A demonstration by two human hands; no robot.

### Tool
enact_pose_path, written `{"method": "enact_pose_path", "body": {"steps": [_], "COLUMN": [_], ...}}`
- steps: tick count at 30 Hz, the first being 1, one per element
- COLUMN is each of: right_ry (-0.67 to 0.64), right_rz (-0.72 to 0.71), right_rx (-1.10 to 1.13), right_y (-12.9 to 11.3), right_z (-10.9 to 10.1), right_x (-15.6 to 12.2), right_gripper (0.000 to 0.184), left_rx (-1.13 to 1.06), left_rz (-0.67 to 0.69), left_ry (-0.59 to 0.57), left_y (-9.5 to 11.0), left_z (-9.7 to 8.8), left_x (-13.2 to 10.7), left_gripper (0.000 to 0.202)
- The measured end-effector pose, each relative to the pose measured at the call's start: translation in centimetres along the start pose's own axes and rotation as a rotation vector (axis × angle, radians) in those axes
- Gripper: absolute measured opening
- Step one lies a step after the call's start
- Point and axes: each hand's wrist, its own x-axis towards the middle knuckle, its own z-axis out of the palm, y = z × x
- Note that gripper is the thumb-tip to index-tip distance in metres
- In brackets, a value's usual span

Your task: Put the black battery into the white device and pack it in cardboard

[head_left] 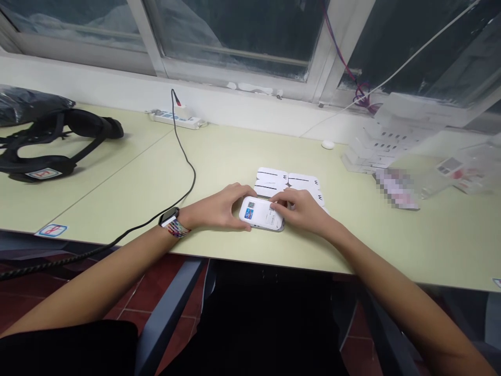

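Note:
A small white device [261, 213] with rounded corners, a blue sticker and a printed code lies close to the table's front edge. My left hand [226, 208] grips its left end, thumb along the near side and fingers at the far side. My right hand [300, 209] has its fingertips bent together on the device's right part, over a small label; whether they pinch anything there is hidden. Just behind sit several white rounded pieces [272, 177] with black lines and letters, partly covered by my right hand.
A black headset [58, 146] rests at the left. A power strip [178, 119] by the wall feeds a black cable [191, 167] running past my left wrist. Stacked white boxes [376, 141], clear plastic packaging [450, 169] and a white round object [327, 144] stand at the back right.

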Motion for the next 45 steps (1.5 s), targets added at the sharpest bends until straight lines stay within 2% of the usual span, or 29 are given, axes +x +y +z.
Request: {"method": "enact_pose_path", "body": {"steps": [3, 8, 18, 21, 27, 39, 45], "right_ry": [-0.013, -0.025, -0.037, -0.081, -0.198, -0.289, -0.350], "right_rz": [-0.071, -0.099, -0.150, -0.166, -0.190, -0.162, -0.133], "right_rx": [-0.056, -0.121, -0.218, -0.197, -0.167, -0.176, -0.184], "right_y": [0.2, 1.0, 1.2, 1.1, 1.5, 0.9, 0.5], "right_z": [0.0, 0.1, 0.2, -0.4, -1.5, -1.4, -1.8], "right_x": [-0.2, -0.4, -0.6, -0.8, -1.1, -0.7, -0.2], "right_gripper": [0.019, 0.021, 0.030, 0.031, 0.046, 0.055, 0.056], "left_rx": [0.057, 0.081, 0.102, 0.103, 0.110, 0.161, 0.127], "left_rz": [0.044, 0.097, 0.101, 0.110, 0.094, 0.106, 0.088], "left_ry": [-0.014, -0.029, -0.065, -0.065, -0.057, -0.105, -0.168], "left_y": [-0.1, -0.5, -0.9, -0.8, -0.5, -0.4, -0.8], "left_z": [0.0, 0.0, 0.0, 0.0, 0.1, -0.1, -0.6], "left_x": [0.1, 0.2, 0.1, 0.2, 0.1, 0.0, 0.0], "left_gripper": [0.062, 0.068, 0.073, 0.073, 0.071, 0.076, 0.057]}}
